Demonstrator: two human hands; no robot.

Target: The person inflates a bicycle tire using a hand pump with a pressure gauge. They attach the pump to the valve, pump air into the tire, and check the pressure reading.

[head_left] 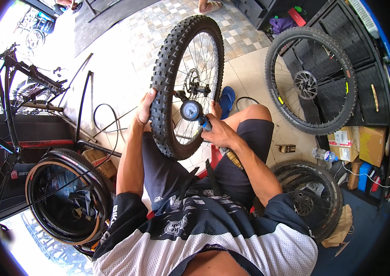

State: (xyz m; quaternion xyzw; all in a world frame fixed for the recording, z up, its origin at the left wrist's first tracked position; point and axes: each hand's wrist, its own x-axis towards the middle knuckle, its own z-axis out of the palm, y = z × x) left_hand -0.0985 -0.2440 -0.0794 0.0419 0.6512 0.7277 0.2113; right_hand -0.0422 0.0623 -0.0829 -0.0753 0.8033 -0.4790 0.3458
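Observation:
A bicycle wheel with a knobby black tyre [160, 110] stands upright between my knees, tilted slightly. My left hand [145, 107] grips the tyre's left side, thumb against the tread and the fingers partly hidden. In my right hand [221, 134] is a tyre inflator [208, 125], its handle wrapped by my closed fingers. The inflator's round dial gauge [190, 110] faces up, in front of the spokes. From the gauge a short fitting [180, 94] reaches to the rim; whether it sits on the valve I cannot make out. A brass-coloured hose connector [235, 160] shows under my right wrist.
Another wheel [268, 69] leans on black drawers [367, 87] at right. More wheels [335, 202] lie at lower right, near cardboard boxes [372, 145] and a plastic bottle [323, 155]. At left are a bike frame [6, 101], tyres [31, 184] and a black hose [94, 112].

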